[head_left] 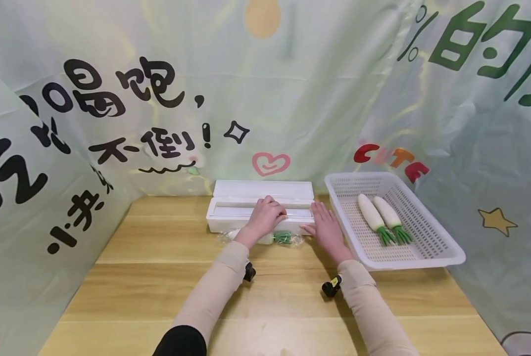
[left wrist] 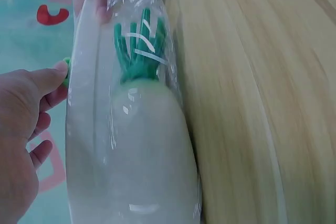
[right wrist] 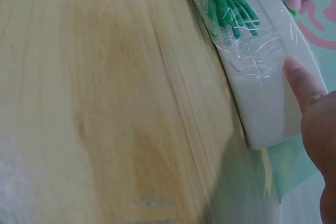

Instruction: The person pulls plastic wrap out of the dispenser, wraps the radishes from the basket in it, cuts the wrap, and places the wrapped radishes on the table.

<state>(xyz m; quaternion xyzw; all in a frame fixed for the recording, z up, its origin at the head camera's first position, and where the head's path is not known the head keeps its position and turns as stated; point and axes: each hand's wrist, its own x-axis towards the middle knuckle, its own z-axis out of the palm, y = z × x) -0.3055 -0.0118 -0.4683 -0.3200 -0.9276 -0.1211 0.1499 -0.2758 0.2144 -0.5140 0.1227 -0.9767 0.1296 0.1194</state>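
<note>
A long white cling film dispenser (head_left: 256, 225) stands at the back of the table with its lid (head_left: 265, 189) raised. My left hand (head_left: 265, 217) is over the middle of it, and its thumb and finger pinch a small green slider (left wrist: 66, 71) at the box's edge. My right hand (head_left: 329, 230) rests on the right end, fingers straight, thumb (right wrist: 300, 80) against the front. Along the front of the dispenser lies a white radish (left wrist: 152, 145) with green stems (head_left: 283, 238), wrapped in clear film (right wrist: 252, 59). My left hand and forearm partly hide the radish in the head view.
To the right stands a white plastic basket (head_left: 425, 230) with two unwrapped white radishes (head_left: 371, 212) inside, close to my right hand. A printed cloth (head_left: 292, 123) hangs behind and beside the wooden table (head_left: 283, 296).
</note>
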